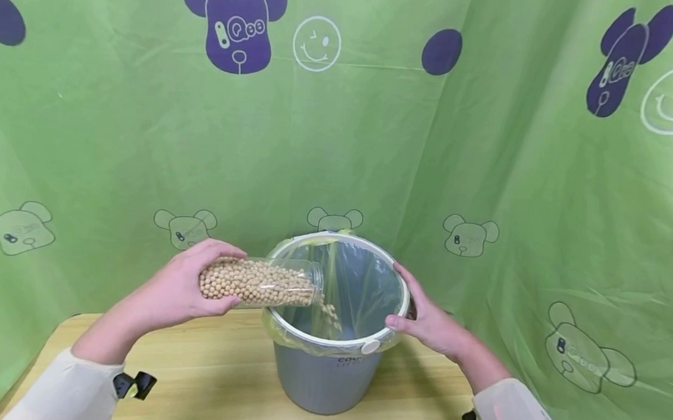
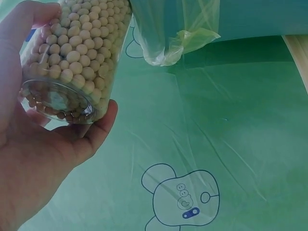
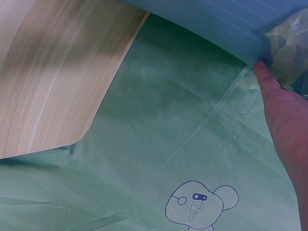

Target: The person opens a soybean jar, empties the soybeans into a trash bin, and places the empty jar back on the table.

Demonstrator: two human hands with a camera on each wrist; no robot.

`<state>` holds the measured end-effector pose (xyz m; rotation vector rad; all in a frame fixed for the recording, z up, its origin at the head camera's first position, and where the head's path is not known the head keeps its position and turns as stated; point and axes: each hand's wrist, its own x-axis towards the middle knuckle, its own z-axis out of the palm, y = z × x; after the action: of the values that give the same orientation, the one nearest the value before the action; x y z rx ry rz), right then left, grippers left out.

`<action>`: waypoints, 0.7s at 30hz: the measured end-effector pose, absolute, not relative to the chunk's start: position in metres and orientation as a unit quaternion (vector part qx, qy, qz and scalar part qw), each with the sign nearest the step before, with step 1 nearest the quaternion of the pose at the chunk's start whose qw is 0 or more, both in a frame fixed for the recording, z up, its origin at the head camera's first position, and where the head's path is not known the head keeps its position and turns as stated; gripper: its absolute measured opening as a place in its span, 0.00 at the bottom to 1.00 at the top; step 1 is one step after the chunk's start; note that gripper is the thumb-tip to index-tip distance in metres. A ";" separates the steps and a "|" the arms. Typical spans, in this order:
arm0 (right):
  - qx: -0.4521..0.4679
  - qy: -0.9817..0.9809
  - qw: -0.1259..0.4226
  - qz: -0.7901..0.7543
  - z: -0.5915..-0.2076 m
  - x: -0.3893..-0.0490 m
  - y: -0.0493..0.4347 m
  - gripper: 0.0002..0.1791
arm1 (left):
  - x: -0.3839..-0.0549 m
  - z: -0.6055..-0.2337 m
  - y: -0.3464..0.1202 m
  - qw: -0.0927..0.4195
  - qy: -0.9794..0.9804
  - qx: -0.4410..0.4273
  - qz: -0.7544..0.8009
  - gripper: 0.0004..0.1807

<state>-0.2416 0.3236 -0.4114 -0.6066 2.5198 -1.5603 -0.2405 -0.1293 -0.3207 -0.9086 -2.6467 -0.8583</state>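
Note:
My left hand point(image 1: 188, 287) grips a clear jar point(image 1: 269, 264) by its base end, thumb and fingers wrapped around the sides. The jar lies nearly on its side, its mouth over the left of a grey trash can point(image 1: 323, 380). Soybeans point(image 2: 82, 43) fill much of the jar, and a few tumble from its mouth into the can. A pale yellow bag point(image 1: 279, 331) lines the can and folds out over the white rim point(image 1: 403, 301). On the right side, my right hand point(image 1: 431, 323) holds this rim, thumb on top and fingers around the outside.
The can stands on a light wooden table point(image 1: 199, 370), whose rounded corner and edge show in the right wrist view. Green cloth point(image 1: 342, 138) printed with bear heads hangs behind and along both sides, close behind the can.

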 end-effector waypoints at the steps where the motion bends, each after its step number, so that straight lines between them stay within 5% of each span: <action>1: -0.200 0.832 0.058 -0.514 -0.412 -0.242 0.324 0.61 | -0.241 -0.321 -0.130 0.106 -0.900 -0.308 -0.290 0.38; 10: -0.209 0.825 0.056 -0.522 -0.410 -0.240 0.323 0.61 | -0.242 -0.318 -0.130 0.075 -0.906 -0.280 -0.309 0.40; 21: -0.203 0.822 0.058 -0.528 -0.411 -0.240 0.323 0.61 | -0.242 -0.318 -0.131 0.106 -0.911 -0.283 -0.281 0.39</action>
<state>-0.2400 0.3233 -0.4110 -0.6163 2.4925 -1.6005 -0.2424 -0.1315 -0.3185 -0.8323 -2.6838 -0.8262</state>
